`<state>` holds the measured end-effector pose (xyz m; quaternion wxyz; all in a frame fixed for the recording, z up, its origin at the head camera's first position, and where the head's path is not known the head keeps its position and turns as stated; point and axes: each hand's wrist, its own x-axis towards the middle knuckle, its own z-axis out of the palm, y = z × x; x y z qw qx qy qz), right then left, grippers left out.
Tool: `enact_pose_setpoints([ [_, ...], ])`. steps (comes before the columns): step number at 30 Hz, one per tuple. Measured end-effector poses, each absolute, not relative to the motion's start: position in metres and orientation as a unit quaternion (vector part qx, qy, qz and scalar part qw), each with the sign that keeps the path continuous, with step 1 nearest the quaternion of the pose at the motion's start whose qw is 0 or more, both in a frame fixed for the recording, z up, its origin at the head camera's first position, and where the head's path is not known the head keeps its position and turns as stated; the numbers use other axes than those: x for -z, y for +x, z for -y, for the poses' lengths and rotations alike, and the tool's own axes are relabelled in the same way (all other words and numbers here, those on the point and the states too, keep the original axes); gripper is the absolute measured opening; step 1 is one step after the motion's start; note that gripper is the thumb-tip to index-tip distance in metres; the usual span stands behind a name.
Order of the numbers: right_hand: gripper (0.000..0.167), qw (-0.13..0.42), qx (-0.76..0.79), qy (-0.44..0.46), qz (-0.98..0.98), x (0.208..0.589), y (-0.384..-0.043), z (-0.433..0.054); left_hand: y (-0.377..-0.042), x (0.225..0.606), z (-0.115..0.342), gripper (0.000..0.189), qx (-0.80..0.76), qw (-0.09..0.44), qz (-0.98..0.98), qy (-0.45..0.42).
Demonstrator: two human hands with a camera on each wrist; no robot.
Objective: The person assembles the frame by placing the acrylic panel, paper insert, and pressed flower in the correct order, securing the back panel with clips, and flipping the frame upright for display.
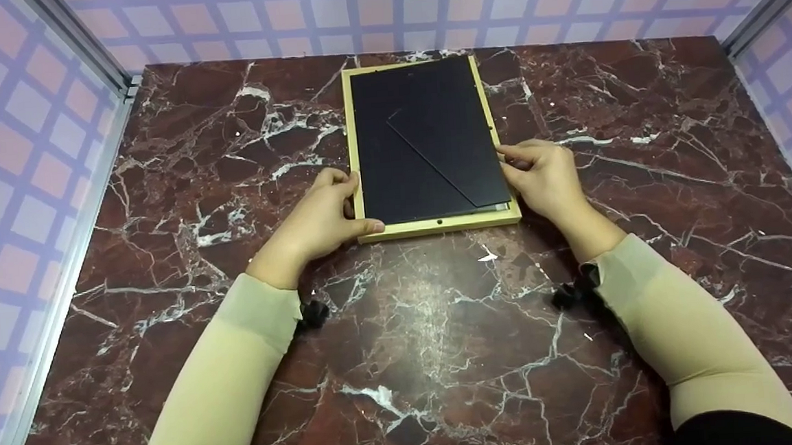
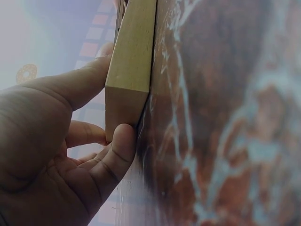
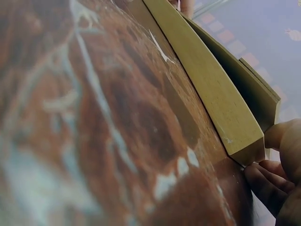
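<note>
A picture frame (image 1: 439,226) of pale yellow wood lies face down on the marbled table. Its black backing board (image 1: 425,138), with a fold-out stand flap, sits askew inside the rim. In the right wrist view the board (image 3: 256,96) stands raised above the rim on the near right. My left hand (image 1: 323,216) grips the near left corner, thumb over the near rail and fingers along the left side. At the right edge, my right hand (image 1: 544,175) holds the frame between thumb and fingers, close to the board's raised edge. Some right fingertips are hidden.
The dark red marbled table (image 1: 418,359) has white veins. A small white scrap (image 1: 487,255) lies just in front of the frame. Checked panels (image 1: 390,13) enclose the table at the back and both sides, with metal posts (image 1: 82,42) at the back corners.
</note>
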<state>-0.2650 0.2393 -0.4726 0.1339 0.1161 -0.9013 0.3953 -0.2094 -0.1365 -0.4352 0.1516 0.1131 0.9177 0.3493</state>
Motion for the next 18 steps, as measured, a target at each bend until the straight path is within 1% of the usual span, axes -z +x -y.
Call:
enact_pose_setpoints([
  [5,0.024,0.136,-0.397,0.112,0.901,0.472,-0.265,-0.238,-0.21,0.435,0.137,0.107,-0.351,0.147,-0.918,0.115],
  [7,0.025,0.122,-0.4,0.106,0.902,0.471,-0.265,-0.238,-0.21,0.435,0.137,0.107,-0.351,0.145,-0.918,0.116],
  [14,0.03,0.032,-0.423,0.107,0.899,0.467,-0.265,-0.245,-0.209,0.437,0.138,0.107,-0.349,0.147,-0.919,0.114],
  [18,0.032,-0.009,-0.429,0.115,0.896,0.464,-0.265,-0.25,-0.21,0.436,0.137,0.107,-0.35,0.147,-0.918,0.114],
])
